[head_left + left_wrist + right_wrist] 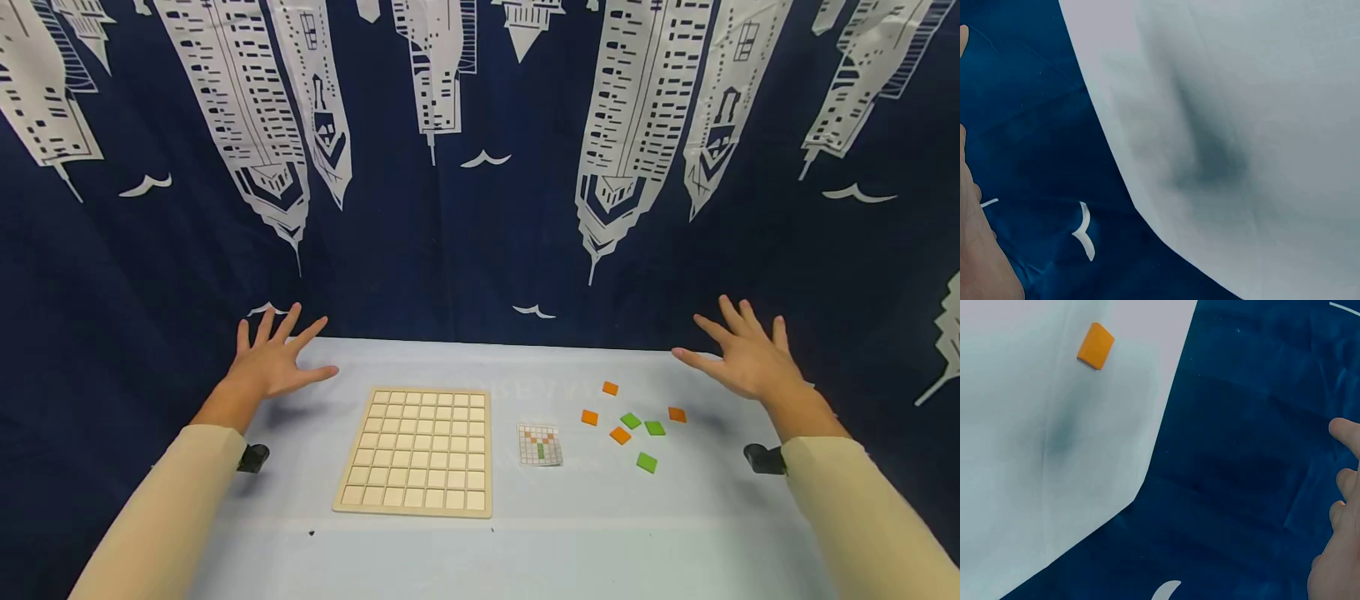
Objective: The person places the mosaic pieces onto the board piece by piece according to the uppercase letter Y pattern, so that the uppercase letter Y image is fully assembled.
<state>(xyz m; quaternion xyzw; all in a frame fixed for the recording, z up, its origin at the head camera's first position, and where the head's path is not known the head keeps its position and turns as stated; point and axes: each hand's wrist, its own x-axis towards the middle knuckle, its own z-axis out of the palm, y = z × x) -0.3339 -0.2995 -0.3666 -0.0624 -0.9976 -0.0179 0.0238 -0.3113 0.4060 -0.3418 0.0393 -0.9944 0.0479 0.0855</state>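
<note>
My left hand (268, 367) is held up with its fingers spread, left of a pale wooden grid board (337, 498), and holds nothing. On the far right my right hand (753, 358) is raised too, fingers apart, touching nothing. Nearest to it lies an orange tile (677, 414), which also appears in the right wrist view as an orange piece (1095, 346). Several more orange tiles (620, 435) and green tiles (647, 462) are scattered to its left. A small printed pattern card (540, 445) with orange and green squares lies between board and tiles.
A white table (570, 542) carries everything. Behind it hangs a dark blue cloth (450, 242) printed with white buildings. A tiny dark speck (311, 533) lies in front of the board. Dark wrist devices (253, 457) sit at both cuffs.
</note>
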